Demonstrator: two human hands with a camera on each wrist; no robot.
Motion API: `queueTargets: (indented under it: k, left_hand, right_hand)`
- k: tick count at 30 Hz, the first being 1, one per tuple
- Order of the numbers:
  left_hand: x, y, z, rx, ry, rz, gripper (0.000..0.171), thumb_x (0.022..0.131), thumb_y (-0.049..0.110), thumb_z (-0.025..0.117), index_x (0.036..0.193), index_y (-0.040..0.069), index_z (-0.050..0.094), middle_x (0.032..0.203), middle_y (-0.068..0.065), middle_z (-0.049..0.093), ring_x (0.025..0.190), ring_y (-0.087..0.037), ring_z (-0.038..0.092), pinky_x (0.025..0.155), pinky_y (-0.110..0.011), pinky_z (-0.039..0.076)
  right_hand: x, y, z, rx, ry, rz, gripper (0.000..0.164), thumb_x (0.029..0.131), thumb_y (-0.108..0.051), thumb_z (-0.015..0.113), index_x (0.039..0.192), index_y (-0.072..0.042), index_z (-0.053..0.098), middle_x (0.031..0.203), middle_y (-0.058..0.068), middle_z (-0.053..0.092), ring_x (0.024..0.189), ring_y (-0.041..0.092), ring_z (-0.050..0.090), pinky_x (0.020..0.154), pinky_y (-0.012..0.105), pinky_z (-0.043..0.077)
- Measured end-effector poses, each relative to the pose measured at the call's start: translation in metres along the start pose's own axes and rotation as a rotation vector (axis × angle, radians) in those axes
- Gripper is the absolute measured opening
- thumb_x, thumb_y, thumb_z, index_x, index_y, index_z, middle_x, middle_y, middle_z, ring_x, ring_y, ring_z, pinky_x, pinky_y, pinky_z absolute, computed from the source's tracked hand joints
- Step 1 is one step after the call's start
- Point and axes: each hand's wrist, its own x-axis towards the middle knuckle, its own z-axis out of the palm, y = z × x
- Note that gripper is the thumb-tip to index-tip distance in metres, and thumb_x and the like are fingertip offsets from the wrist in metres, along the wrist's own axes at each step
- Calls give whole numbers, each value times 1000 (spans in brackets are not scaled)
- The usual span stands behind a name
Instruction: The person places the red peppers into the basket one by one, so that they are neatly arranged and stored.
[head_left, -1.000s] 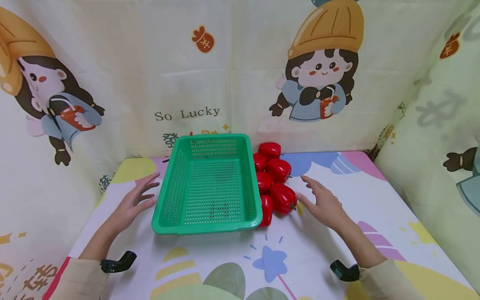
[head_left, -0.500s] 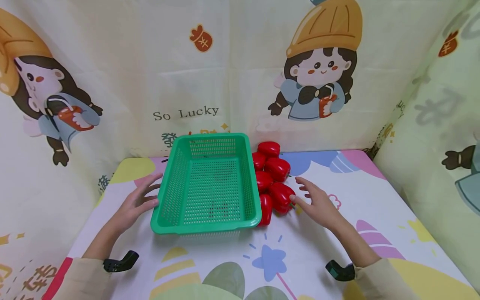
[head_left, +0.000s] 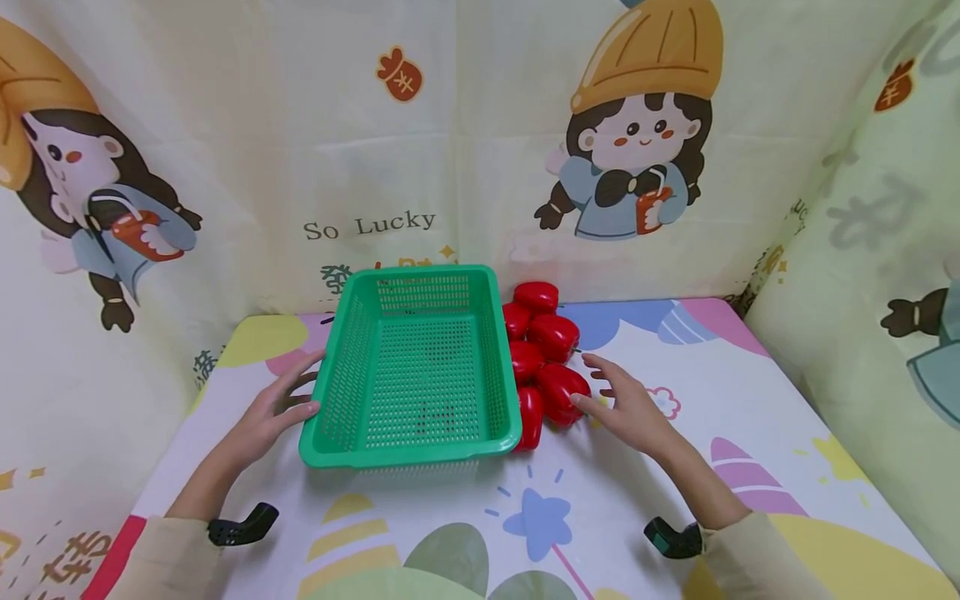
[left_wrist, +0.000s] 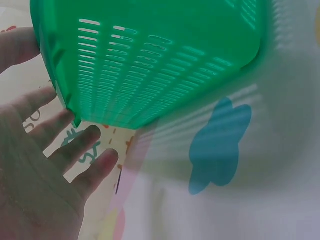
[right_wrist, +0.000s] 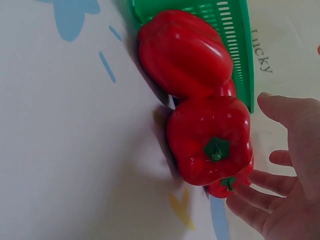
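A green plastic basket [head_left: 420, 457] with slotted walls stands on the table, nothing inside it. Along its right side lie several glossy red bell peppers [head_left: 558, 393] with green stems. My left hand [head_left: 272, 414] is at the basket's left rim, fingers spread and thumb tip right at the edge; the left wrist view shows the palm beside the basket wall [left_wrist: 115, 75]. My right hand [head_left: 626, 408] is beside the nearest peppers with relaxed fingers, its thumb overlapping one in the head view. In the right wrist view a bell pepper [right_wrist: 210, 140] faces the hand, stem outward.
The table [head_left: 600, 500] has a printed cloth with coloured shapes. A patterned curtain [head_left: 480, 167] hangs close behind the basket and peppers, and more cloth [head_left: 847, 333] hangs on the right. A black wrist camera [head_left: 243, 525] is strapped to each wrist.
My left hand has moved right, up to the basket's rim. My right hand has moved left, closer to the peppers. The basket and peppers stay in place.
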Motion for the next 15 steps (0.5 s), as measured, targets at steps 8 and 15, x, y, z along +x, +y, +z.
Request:
queueTargets:
  k: [8,15]
  left_hand:
    - [0,2,-2,7,-1,11,64,96,11,53,154,17,26,156,-14,31,125,16,34,95,-11,44]
    - [-1,3,-1,24,-1,11,66,95,13,55,154,18,26,157,-13,31,131,1,38,95,-11,44]
  right_hand:
    - [3,0,1,13,-5,-10,77,83,-36,74,147,-15,36,146,15,45,125,35,51,93,49,54]
    - [3,2,4,21,-10,-26,77,82,-33,75,146,-13,38,145,17,45,124,35,52,91,48,55]
